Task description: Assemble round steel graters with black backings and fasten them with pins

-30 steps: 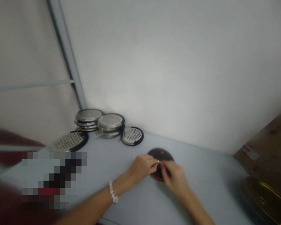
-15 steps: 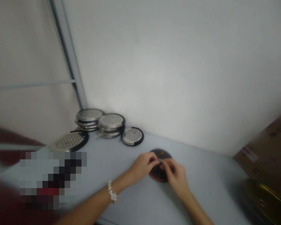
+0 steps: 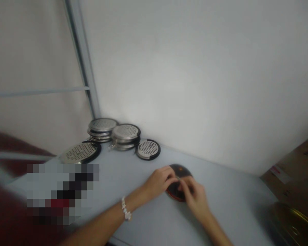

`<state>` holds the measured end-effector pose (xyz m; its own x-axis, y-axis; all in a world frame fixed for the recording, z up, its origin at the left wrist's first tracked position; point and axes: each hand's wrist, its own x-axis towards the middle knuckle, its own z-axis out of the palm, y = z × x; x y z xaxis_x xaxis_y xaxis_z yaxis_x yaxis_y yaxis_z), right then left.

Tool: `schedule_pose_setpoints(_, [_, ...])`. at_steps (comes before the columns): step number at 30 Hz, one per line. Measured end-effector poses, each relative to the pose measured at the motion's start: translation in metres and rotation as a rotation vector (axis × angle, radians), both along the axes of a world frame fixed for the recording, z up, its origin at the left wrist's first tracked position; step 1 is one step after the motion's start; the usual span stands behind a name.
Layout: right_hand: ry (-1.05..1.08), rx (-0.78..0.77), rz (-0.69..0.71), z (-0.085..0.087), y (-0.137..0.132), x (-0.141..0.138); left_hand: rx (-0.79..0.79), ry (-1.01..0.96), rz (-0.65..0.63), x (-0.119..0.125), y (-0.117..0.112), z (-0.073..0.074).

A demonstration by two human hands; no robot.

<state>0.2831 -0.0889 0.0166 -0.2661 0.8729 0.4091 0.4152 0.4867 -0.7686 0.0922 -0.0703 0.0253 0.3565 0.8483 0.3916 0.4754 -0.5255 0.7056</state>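
Observation:
A dark round disc with a reddish rim and an orange spot lies on the grey table, partly covered by my fingers. Over it, my left hand is closed in a pinch, coming in from the left with a white beaded bracelet on the wrist. My right hand pinches from the other side, its fingertips meeting those of the left. Between them is a small, thin, pale piece, too blurred to name.
Stacks of round perforated metal lids with black rims stand at the back left by the wall. One single lid lies nearer; a larger one is farther left. At right are a cardboard box and a gold-rimmed round object.
The view has shifted slightly, so everything sits a little farther right. Both hands keep pinching over the disc, with the fingers moved slightly.

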Motion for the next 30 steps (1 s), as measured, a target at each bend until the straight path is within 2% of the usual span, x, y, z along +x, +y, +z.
schedule_pose_setpoints(4, [-0.025, 0.004, -0.013, -0.006, 0.002, 0.0, -0.021, 0.04, 0.041, 0.0, 0.0, -0.004])
schedule_pose_setpoints(7, [-0.018, 0.006, -0.072, -0.007, 0.005, 0.003, -0.004, 0.031, -0.01, 0.001, 0.0, -0.005])
schedule_pose_setpoints(10, [-0.011, 0.005, -0.048, -0.008, 0.004, 0.004, 0.03, 0.007, -0.053, 0.001, 0.001, -0.007])
schedule_pose_setpoints(15, [-0.05, 0.039, 0.002, -0.01, 0.003, 0.002, 0.033, 0.017, 0.042, 0.0, 0.002, -0.009])
schedule_pose_setpoints(19, [-0.063, 0.047, -0.059, -0.01, 0.007, 0.005, 0.03, -0.002, 0.005, 0.002, 0.001, -0.005])
schedule_pose_setpoints(21, [-0.062, 0.044, -0.04, -0.009, 0.007, 0.005, 0.024, -0.004, -0.013, 0.002, 0.001, -0.005])
schedule_pose_setpoints(27, [-0.064, 0.039, 0.017, -0.012, 0.005, 0.002, -0.004, 0.019, 0.09, 0.001, 0.002, -0.007])
schedule_pose_setpoints(30, [-0.056, 0.048, -0.031, -0.011, 0.007, 0.004, -0.004, 0.013, 0.057, 0.001, 0.001, -0.006])
